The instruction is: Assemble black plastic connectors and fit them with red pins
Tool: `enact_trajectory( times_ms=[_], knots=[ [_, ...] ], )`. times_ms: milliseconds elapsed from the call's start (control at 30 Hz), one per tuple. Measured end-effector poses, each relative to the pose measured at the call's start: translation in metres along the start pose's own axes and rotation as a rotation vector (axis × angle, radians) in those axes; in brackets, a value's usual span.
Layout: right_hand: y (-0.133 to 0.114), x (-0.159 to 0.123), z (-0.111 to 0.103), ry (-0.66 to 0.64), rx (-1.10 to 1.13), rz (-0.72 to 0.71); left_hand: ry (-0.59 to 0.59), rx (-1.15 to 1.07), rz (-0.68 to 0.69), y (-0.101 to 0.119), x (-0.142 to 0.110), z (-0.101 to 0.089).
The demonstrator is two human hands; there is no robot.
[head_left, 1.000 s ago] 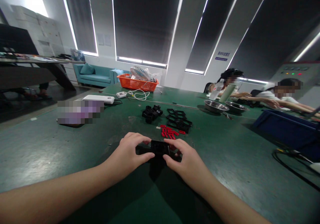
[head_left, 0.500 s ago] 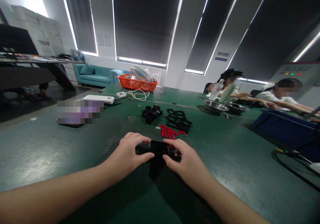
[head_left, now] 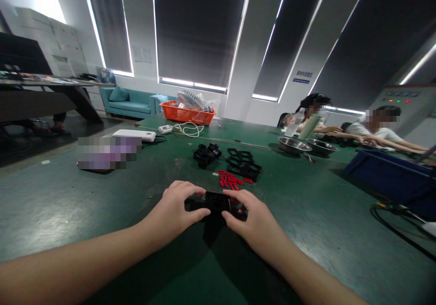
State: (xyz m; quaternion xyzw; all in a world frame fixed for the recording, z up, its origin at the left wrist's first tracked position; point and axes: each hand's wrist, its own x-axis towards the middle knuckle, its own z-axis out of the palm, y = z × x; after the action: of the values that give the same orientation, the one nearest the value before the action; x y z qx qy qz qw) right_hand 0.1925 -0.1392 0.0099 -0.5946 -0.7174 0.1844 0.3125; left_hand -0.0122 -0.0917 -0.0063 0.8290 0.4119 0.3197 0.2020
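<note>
Head view: the left hand (head_left: 182, 205) and right hand (head_left: 250, 212) face each other over the table (head_left: 306, 214), each curved into a C, with thumb and fingertips closed only as far as the width of the black block (head_left: 218, 201) allows. The block is the thing in hand, held at both ends: left fingers and thumb on its left end, right ones on its right. Whether it rests on the table or hangs just above cannot be told.

To do this holding step well, I judge that matched, light pressure from both sides matters most, with the thumbs level on the near edge so the block does not twist. Its dark face shows little detail, so tilting it towards the light would help in checking it.

Just beyond the grip lie loose red pieces (head_left: 231, 180); past them are black frames (head_left: 242, 162), with a heap of black parts (head_left: 206, 154) to their left.

As for containers, a navy bin (head_left: 391, 180) stands well to the right of the grip, its contents hidden. Farther out on the right are two steel bowls (head_left: 293, 147), whose insides I cannot make out, and behind them a clear bottle (head_left: 294, 124) and a green bottle (head_left: 309, 127). Farthest, beyond the grip and slightly left, an orange basket (head_left: 187, 114) holds a fan (head_left: 190, 99) and crumpled clear plastic.
</note>
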Motion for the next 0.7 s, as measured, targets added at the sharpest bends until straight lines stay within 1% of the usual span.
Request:
enact_trajectory(
  times_ms=[700],
  knots=[
    [-0.0009, -0.0001, -0.0012, 0.003, -0.008, -0.004, 0.020, 0.024, -0.004, 0.0022, -0.0001, -0.0006]
  ],
)
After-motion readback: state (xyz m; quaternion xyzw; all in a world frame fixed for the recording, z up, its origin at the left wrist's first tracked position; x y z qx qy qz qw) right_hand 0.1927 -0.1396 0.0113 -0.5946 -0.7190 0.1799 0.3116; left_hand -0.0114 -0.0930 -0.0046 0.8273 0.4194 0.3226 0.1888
